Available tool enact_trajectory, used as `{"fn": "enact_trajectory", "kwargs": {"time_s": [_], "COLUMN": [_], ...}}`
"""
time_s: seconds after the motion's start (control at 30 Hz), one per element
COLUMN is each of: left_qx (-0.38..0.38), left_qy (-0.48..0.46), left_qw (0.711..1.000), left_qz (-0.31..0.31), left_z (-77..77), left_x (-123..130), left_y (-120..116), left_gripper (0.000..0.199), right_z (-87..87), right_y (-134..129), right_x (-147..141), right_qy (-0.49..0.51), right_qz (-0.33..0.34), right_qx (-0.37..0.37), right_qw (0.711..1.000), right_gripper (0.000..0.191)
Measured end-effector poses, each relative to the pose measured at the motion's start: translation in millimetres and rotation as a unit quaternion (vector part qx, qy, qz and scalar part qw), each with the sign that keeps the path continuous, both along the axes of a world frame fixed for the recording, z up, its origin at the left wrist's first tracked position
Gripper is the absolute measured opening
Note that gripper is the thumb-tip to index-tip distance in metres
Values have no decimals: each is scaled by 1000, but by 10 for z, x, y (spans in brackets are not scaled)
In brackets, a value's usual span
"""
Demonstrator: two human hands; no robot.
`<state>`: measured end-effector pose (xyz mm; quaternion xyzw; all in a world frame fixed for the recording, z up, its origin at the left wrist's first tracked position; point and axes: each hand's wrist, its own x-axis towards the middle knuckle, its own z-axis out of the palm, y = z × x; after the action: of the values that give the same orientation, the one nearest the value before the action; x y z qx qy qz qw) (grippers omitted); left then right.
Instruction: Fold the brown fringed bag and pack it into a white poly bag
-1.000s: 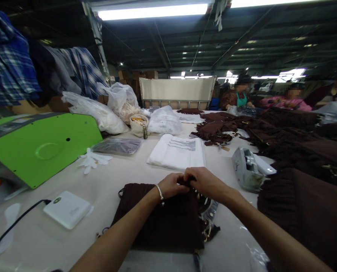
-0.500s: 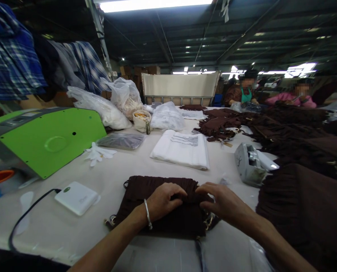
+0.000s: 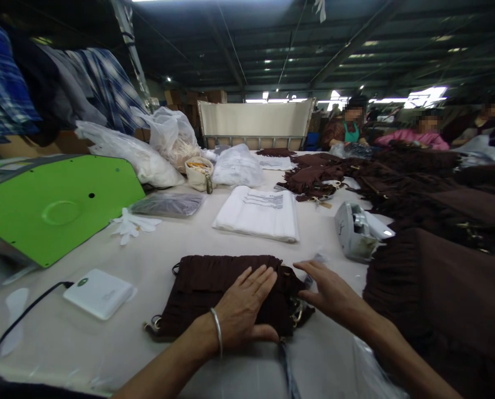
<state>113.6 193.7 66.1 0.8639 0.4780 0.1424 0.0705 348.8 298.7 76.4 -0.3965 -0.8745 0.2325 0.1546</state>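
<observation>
A dark brown fringed bag [image 3: 214, 282] lies flat on the table in front of me, with gold rings and clasps at its lower left and right corners. My left hand [image 3: 247, 305] rests flat on its right half, fingers stretched out and thumb apart; a silver bangle circles the wrist. At the bag's right edge is my right hand [image 3: 324, 282], thumb and fingers apart, with nothing gripped between them. Clear plastic and metal hardware show near its fingertips. A dark strap or tag hangs from the bag's lower right edge.
A stack of white printed plastic bags [image 3: 258, 213] lies beyond the bag. To the right stand a tape dispenser [image 3: 357, 230] and heaped brown bags [image 3: 447, 299]. On the left are a green machine [image 3: 60, 205], a white power bank [image 3: 98, 293] and white gloves [image 3: 134, 223]. Co-workers sit at the back right.
My left hand has gone from curled fingers near the bag's top edge to lying flat on it. My right hand has moved slightly off the edge and opened. The view has shifted a little.
</observation>
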Motion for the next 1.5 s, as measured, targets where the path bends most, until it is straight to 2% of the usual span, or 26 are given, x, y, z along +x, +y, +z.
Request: {"fn": "enact_trajectory", "kwargs": {"time_s": [0.07, 0.13, 0.23, 0.33, 0.47, 0.6, 0.73, 0.8, 0.97, 1.03, 1.1, 1.17, 1.23, 1.37, 1.43, 1.5], "left_qx": [-20, -26, -20, -23, -45, -46, -27, -16, 0, 8, 26, 38, 28, 27, 43, 56], "left_qy": [39, 64, 78, 78, 54, 18, -9, -25, -96, -138, -170, -169, -134, -52, -28, -16], "left_qw": [999, 998, 997, 997, 998, 999, 999, 999, 990, 981, 973, 972, 980, 992, 993, 991], "left_qz": [-12, -9, -6, -1, 4, 16, 19, 33, 104, 136, 157, 158, 144, 114, 110, 117], "left_z": [-78, -131, -140, -109, -82, -72, -74, -68, 36, 101, 143, 133, 75, -36, -14, 62], "left_x": [5, 14, 32, 45, 41, 34, 48, 40, -91, -153, -190, -203, -205, -221, -222, -187], "left_y": [-8, -5, -3, -11, -12, 2, -30, -78, -196, -197, -161, -101, -43, -18, -47, -66], "left_gripper": [98, 96, 95, 94, 97, 93, 91, 82, 22, 11, 12, 23, 36, 19, 15, 10], "right_z": [-106, -179, -198, -134, 6, 136, 193, 199, 235, 262, 290, 324, 370, 484, 507, 482], "right_y": [-19, -38, -41, 0, 62, 54, -13, -53, -158, -202, -242, -272, -279, -179, -78, 22], "right_x": [-66, -141, -182, -147, -172, -362, -585, -680, -851, -895, -925, -937, -914, -695, -512, -331], "right_qy": [-12, -16, 1, 41, 94, 122, 141, 147, 163, 152, 133, 123, 125, 124, 107, 69], "right_qz": [10, 6, -21, -39, -44, -52, -49, -46, -17, 12, 58, 90, 74, -13, -22, -4], "right_qx": [10, 3, -20, -58, -158, -237, -275, -284, -332, -349, -321, -242, -157, -62, -34, -18], "right_qw": [1000, 1000, 1000, 997, 982, 962, 950, 946, 929, 925, 936, 958, 977, 990, 993, 997], "right_gripper": [57, 45, 24, 25, 24, 25, 21, 22, 31, 34, 35, 35, 35, 34, 30, 27]}}
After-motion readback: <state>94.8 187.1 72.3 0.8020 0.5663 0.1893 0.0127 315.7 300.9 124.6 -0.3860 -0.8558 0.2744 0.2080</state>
